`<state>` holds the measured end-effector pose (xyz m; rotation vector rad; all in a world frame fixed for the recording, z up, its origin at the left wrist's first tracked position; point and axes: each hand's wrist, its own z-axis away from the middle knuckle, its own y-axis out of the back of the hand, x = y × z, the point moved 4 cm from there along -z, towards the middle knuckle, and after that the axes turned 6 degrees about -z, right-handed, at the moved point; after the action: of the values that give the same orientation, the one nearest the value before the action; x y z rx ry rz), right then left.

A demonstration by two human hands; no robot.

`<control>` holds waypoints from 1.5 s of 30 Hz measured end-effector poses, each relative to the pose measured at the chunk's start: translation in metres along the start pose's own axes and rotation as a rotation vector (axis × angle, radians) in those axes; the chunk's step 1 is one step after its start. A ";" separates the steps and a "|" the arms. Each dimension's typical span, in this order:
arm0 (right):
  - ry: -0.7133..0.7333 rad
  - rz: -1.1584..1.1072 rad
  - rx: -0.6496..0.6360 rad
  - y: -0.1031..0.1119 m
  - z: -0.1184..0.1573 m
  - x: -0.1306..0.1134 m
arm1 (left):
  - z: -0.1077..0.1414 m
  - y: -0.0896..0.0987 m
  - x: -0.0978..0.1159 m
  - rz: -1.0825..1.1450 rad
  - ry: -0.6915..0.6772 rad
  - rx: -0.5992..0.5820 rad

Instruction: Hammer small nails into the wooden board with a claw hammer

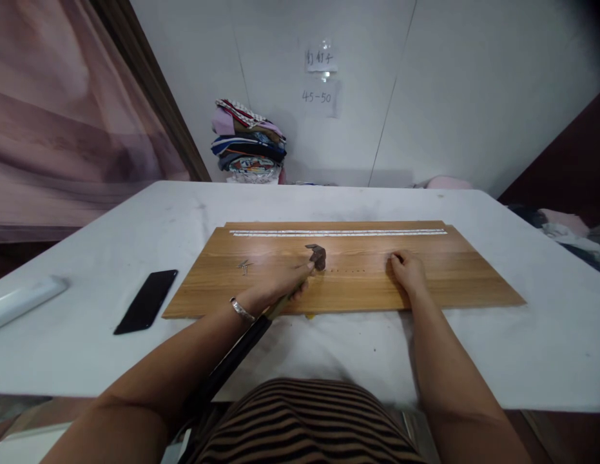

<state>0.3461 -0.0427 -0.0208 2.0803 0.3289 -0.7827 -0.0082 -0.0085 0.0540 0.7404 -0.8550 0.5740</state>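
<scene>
Black-handled claw hammer point(259, 331), clamped in left hand point(286, 283)!
Head beyond the fingers, inside brown wooden board's point(461, 277) near edge; open wood right of right hand point(410, 274), its grip unclear.

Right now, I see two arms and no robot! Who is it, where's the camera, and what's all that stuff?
There's no robot here: it's a person using bare hands. The camera sits on their head, so you look forward and down, as they do. The left hand holds a hammer close to its head. The right hand is at the wooden board; I can't tell if it pinches anything. On the board are loose nails, a row of tiny dark spots and two white strips. It lies on a white table, with a black phone to its left.
</scene>
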 end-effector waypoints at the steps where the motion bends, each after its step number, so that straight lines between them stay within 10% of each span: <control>1: 0.001 0.000 0.001 0.000 0.000 0.000 | -0.001 0.001 0.000 -0.002 -0.006 0.012; 45: 0.017 -0.006 0.011 -0.001 0.000 0.002 | 0.003 0.002 0.004 0.003 -0.008 0.030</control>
<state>0.3474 -0.0418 -0.0225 2.0981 0.3419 -0.7721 -0.0085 -0.0090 0.0589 0.7688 -0.8564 0.5875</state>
